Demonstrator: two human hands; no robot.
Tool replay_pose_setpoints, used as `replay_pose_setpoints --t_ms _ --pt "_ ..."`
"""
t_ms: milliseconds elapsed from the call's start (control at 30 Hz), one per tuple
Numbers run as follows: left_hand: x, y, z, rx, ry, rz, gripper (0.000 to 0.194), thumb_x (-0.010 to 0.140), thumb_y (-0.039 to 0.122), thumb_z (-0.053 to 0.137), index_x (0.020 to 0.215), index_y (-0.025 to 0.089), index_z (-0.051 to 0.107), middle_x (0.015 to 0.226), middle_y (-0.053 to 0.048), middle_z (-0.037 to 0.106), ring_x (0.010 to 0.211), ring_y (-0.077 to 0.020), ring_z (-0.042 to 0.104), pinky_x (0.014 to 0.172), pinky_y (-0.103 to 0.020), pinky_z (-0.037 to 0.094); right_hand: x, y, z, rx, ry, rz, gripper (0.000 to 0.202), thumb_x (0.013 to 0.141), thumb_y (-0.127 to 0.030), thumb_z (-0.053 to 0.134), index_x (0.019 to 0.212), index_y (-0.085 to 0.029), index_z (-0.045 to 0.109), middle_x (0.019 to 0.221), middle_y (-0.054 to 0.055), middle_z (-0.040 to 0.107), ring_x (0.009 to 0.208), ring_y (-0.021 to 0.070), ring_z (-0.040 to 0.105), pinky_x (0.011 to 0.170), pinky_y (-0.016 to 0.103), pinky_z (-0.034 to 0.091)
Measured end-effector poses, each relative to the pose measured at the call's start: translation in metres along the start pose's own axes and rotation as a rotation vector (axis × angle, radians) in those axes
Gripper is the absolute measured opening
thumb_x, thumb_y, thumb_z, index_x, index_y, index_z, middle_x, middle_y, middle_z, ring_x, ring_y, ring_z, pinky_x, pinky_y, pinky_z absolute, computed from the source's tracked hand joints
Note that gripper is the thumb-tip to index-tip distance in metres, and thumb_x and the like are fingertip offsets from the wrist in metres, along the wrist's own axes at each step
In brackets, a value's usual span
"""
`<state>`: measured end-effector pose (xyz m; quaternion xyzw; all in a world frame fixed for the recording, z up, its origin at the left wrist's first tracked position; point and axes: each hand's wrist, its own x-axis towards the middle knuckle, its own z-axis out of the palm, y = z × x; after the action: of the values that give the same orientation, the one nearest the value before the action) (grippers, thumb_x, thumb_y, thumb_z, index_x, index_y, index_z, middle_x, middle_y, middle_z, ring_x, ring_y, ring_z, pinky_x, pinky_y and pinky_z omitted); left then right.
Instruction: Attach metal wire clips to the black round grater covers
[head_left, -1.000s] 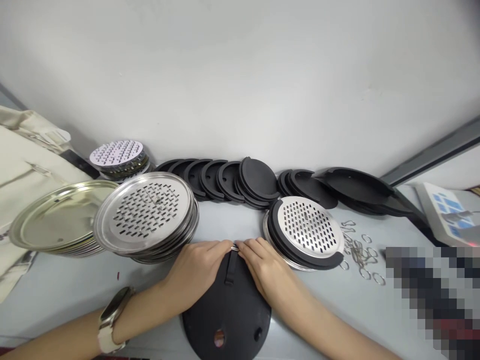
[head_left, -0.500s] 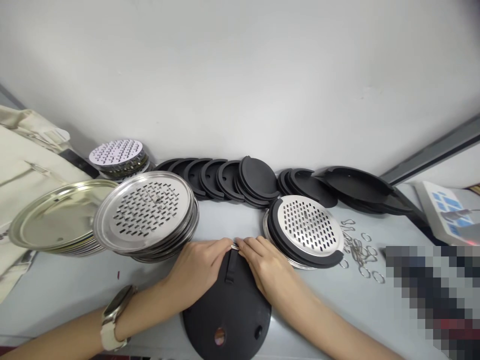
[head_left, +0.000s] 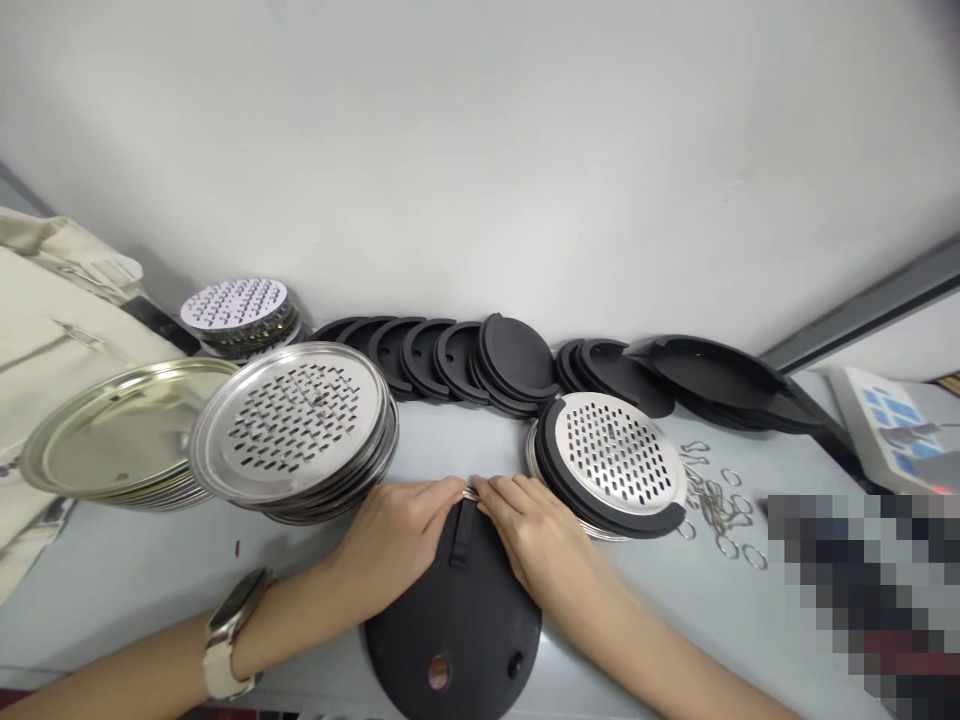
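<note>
A black round plate (head_left: 454,630) with a hole, a dark knob and a short strap (head_left: 462,540) lies tilted toward me at the table's front. At its far tip a small metal ring (head_left: 470,494) shows between my fingertips. My left hand (head_left: 401,530), below a wristwatch (head_left: 234,625), is closed in a pinch on the ring. Closed from the other side, my right hand (head_left: 534,530) has its fingertips on the same ring and its palm along the plate's edge. Both thumbs are largely hidden, as is most of the ring.
Perforated steel grater discs (head_left: 296,425) and gold-toned round trays (head_left: 112,430) are stacked at left. A grater disc in a black holder (head_left: 619,450) sits at right, beside loose rings and clips (head_left: 720,510). Black holders (head_left: 517,355) line the wall.
Both hands stay at the tip of the black plate, with hardly any movement. The whole view has shifted very slightly.
</note>
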<state>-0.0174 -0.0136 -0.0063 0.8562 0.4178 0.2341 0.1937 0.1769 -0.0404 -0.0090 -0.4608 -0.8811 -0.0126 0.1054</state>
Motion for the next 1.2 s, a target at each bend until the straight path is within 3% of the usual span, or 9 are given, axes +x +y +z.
replay_pose_setpoints --t_ms 533,800,1200 --pt "0.0000 -0.0002 0.0008 0.041 -0.034 -0.004 0.024 0.099 0.020 0.039 0.094 0.020 0.063 0.072 -0.001 0.068 0.065 -0.0148 0.066 0.059 -0.023 0.042 -0.0002 -0.0026 -0.0010 -0.016 0.016 0.008 0.037 0.089 -0.002 0.047 0.125 -0.004 0.056 0.094 0.012 0.066 0.080 0.0243 0.060 0.075 0.039 0.053" --pt "0.0026 0.0027 -0.0027 -0.028 -0.089 -0.067 0.023 0.098 0.020 0.040 0.091 0.020 0.062 0.069 0.002 0.065 0.062 -0.0129 0.064 0.058 -0.023 0.038 0.0012 -0.0057 -0.0034 -0.069 0.005 0.001 0.048 0.079 0.008 0.044 0.126 0.002 0.055 0.095 0.014 0.067 0.080 0.0250 0.060 0.076 0.039 0.054" --pt "0.0025 0.0040 -0.0035 -0.067 -0.079 -0.079 0.023 0.097 0.019 0.042 0.087 0.020 0.062 0.059 0.005 0.055 0.051 -0.0104 0.053 0.054 -0.022 0.033 0.0021 -0.0056 -0.0024 -0.110 0.034 -0.015 0.046 0.079 0.008 0.044 0.123 -0.001 0.056 0.093 0.013 0.068 0.077 0.0240 0.061 0.073 0.037 0.053"
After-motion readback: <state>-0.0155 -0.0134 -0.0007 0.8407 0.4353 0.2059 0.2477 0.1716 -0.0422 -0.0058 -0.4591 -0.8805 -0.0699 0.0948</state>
